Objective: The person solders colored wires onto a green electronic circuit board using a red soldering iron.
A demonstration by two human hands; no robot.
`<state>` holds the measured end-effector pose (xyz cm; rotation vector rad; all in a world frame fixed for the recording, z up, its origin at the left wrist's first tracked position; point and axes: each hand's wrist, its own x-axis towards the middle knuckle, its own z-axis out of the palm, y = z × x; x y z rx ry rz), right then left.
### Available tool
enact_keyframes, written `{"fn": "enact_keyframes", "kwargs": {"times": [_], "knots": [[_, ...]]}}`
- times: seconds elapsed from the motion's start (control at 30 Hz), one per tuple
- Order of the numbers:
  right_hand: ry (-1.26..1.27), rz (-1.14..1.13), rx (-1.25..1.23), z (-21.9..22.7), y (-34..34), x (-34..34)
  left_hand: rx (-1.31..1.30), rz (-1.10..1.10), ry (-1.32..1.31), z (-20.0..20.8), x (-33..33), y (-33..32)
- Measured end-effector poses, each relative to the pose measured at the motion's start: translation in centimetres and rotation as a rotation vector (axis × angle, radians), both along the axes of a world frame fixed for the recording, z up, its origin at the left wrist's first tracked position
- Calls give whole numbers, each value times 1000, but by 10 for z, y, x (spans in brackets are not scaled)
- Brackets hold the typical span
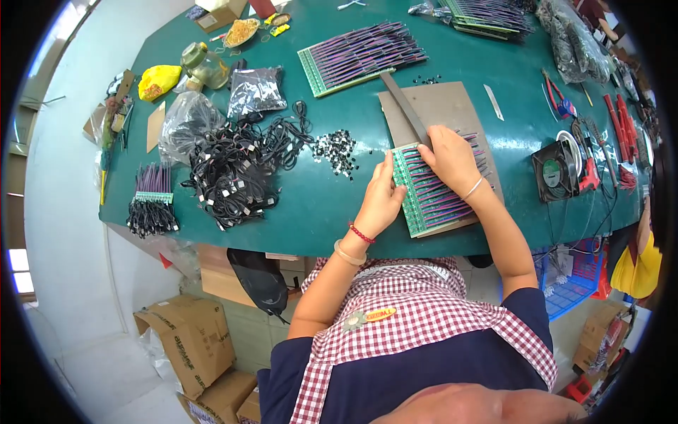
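Both hands on the green circuit board strip [431,194]: left hand [379,201] fingers pinch its edge, right hand [449,157] fingers press flat on top.

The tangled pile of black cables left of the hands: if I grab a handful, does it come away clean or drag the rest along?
Probably drags. The black cable pile is loops knotted over each other, so strands likely snag and trail. It looks floppy, with no stiffness to push against. The small black clips lying loose beside it could scatter if the pile slides.
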<state>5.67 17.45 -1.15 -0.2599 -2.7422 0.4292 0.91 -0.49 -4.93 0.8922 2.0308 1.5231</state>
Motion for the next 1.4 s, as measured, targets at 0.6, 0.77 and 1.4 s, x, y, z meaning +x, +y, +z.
{"fn": "enact_keyframes", "kwargs": {"times": [0.6, 0.77, 1.4], "knots": [[755, -1180, -246, 57, 161, 300, -637, -63, 713, 12, -96, -8], [326, -1397, -547, -39, 277, 360, -600, -92, 755, 13, -90, -1], [1355, -460, -1365, 47, 158, 277, -172, 147, 530, 24, -79, -30]]}}
